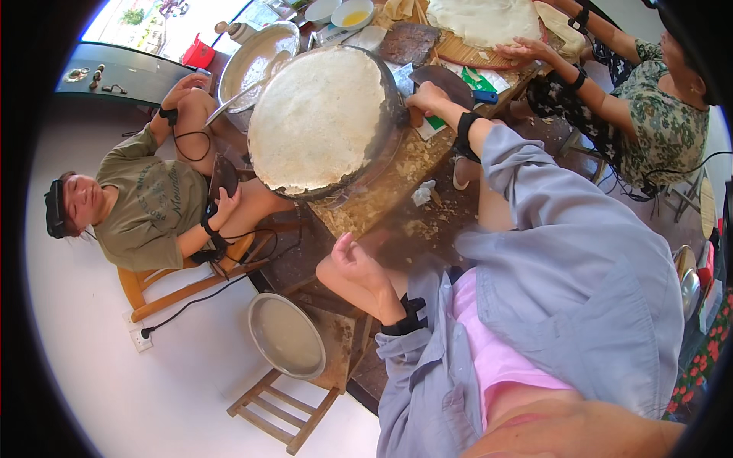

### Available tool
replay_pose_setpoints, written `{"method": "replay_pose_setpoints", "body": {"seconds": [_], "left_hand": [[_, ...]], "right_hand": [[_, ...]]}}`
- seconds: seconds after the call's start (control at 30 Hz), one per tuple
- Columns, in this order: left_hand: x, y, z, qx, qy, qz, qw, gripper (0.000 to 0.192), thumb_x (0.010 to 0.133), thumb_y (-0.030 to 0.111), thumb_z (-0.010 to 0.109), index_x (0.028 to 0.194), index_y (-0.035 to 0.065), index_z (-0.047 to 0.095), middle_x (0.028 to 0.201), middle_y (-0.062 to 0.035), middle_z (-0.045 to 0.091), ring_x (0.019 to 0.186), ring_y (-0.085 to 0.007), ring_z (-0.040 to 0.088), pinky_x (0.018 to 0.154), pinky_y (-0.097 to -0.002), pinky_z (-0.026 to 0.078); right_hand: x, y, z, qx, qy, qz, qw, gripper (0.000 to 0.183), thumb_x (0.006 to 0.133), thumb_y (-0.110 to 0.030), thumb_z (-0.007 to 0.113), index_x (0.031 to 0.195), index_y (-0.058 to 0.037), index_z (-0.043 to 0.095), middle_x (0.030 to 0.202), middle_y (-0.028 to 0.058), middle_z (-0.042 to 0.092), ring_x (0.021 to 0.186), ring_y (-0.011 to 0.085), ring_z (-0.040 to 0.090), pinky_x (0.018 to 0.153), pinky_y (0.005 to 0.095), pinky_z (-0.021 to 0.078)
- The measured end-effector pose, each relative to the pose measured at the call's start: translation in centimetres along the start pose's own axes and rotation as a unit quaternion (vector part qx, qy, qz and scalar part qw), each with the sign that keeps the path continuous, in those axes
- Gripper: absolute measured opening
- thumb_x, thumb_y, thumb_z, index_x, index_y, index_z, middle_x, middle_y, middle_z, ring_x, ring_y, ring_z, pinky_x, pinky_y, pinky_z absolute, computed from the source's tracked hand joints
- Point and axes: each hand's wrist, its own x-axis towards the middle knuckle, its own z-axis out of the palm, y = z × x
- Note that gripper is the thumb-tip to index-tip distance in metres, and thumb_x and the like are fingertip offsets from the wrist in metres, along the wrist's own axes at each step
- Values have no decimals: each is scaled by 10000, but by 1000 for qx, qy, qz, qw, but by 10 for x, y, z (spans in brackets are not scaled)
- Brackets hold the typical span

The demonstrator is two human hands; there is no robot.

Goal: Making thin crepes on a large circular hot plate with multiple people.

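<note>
A large round griddle [395, 103] stands before me, its top covered by a thin pale flatbread [320, 117] with an uneven browned edge. My right hand [428, 99] is closed at the griddle's right rim, around a short brown wooden handle [416, 117]; whether the handle joins the griddle is hidden. Just beyond that hand lies a scraper with a dark rounded blade [449, 83] and a blue handle. Palm up above my lap, my left hand [358, 266] holds nothing, its fingers loosely curled. A metal basin of batter [257, 66] with a ladle [235, 103] stands left of the griddle.
Crumbs cover the wooden table [366, 200]. At left sits a person [157, 200] with a dark blade at the knee. Another person's hand [524, 50] touches dough [487, 20] on a woven tray. Another basin [286, 336] rests on a wooden chair [286, 409]. Cables hang near the left person.
</note>
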Motion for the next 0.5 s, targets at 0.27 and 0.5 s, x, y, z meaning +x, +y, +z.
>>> {"method": "replay_pose_setpoints", "body": {"seconds": [0.27, 0.5], "left_hand": [[-5, 10, 13, -66, -17, -44, 997, 134, 828, -28, 445, 920, -9, 541, 1029, -102, 535, 861, -189, 556, 710, -275, 494], [-7, 15, 13, -124, 5, -48, 991, 171, 794, -17, 476, 934, -16, 574, 924, -81, 592, 846, -167, 548, 774, -272, 425]], "right_hand": [[-35, 36, -43, -19, 95, -60, 993, 299, 762, -253, 530, 975, -58, 604, 1032, 135, 622, 934, 265, 606, 765, 345, 471], [-111, 6, -123, -211, 96, -340, 911, 427, 686, -259, 618, 1100, -159, 584, 1042, 60, 628, 926, 240, 602, 799, 326, 475]]}}
